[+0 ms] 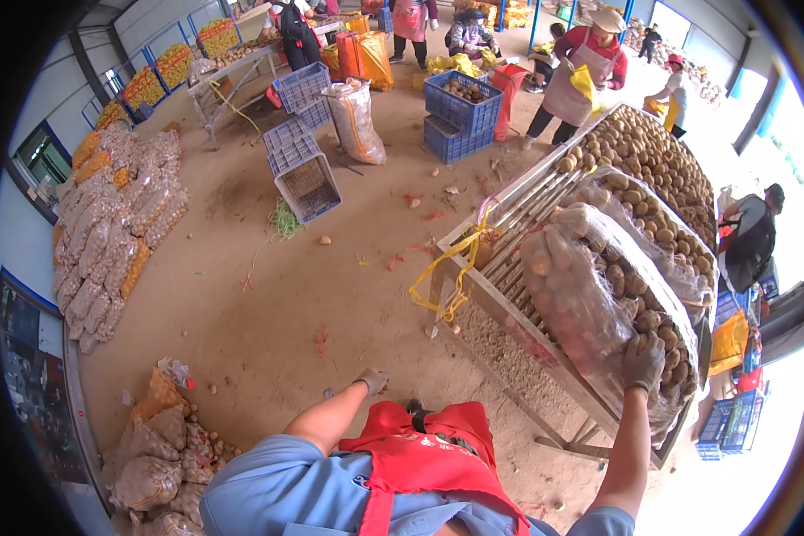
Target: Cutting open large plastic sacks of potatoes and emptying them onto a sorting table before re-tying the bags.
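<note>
My right hand (643, 362), in a grey glove, grips the near end of a clear plastic bag of potatoes (590, 304), its fingers closed over the potatoes at the bag's edge. The bag lies on its side on a slatted wooden table (509, 308). Behind it on the same table lies a second clear bag of potatoes (665, 232). Loose potatoes (657, 147) are heaped at the table's far end. Out over the dirt floor, my left hand (372, 381), also gloved, is curled with nothing visible in it.
Yellow straps (460, 268) hang from the table's left corner. Filled sacks (116, 228) are stacked along the left wall, with more sacks (156, 464) at lower left. Blue crates (460, 112) and a tall white sack (355, 121) stand farther off. Several people work beyond, one (585, 76) near the table's far end.
</note>
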### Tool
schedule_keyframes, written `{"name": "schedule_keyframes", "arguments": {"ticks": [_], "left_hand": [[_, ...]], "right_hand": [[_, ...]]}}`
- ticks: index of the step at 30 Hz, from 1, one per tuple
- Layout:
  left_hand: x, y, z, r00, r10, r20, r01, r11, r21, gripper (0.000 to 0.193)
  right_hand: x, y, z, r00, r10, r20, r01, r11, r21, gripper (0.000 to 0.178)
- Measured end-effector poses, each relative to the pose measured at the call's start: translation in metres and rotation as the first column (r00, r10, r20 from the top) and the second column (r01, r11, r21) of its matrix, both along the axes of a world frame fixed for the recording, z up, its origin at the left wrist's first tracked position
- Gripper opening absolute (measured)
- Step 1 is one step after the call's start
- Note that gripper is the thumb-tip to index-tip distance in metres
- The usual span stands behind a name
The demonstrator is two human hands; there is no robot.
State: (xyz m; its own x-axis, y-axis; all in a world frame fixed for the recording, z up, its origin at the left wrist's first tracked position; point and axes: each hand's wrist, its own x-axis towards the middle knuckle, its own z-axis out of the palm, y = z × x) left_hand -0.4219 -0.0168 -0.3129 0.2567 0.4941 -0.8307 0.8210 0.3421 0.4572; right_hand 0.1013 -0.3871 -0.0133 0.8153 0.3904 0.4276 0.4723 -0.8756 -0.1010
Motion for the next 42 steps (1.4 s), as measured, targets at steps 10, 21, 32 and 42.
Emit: {"name": "schedule_keyframes", "arguments": {"ticks": [10,21,32,42], "left_hand": [[0.002,-0.010,0.001,0.997,0.071,0.040,-0.070,0.997,-0.031,0.037],[-0.008,-0.010,-0.001,0.999,0.046,0.001,-0.046,0.999,-0.016,0.038],[-0.011,-0.005,-0.012,0.999,0.031,0.035,-0.028,0.997,-0.078,0.036],[-0.003,-0.005,-0.009,0.998,0.058,0.009,-0.057,0.994,-0.089,0.035]], "right_hand": [[0.000,0.000,-0.001,1.000,-0.009,-0.005,0.009,1.000,-0.008,0.045],[0.002,-0.001,-0.004,1.000,0.028,0.013,-0.028,1.000,0.010,0.046],[0.004,0.000,-0.006,0.999,0.010,0.031,-0.010,1.000,-0.003,0.043],[0.004,-0.001,-0.007,0.999,-0.028,0.043,0.029,1.000,-0.009,0.045]]}}
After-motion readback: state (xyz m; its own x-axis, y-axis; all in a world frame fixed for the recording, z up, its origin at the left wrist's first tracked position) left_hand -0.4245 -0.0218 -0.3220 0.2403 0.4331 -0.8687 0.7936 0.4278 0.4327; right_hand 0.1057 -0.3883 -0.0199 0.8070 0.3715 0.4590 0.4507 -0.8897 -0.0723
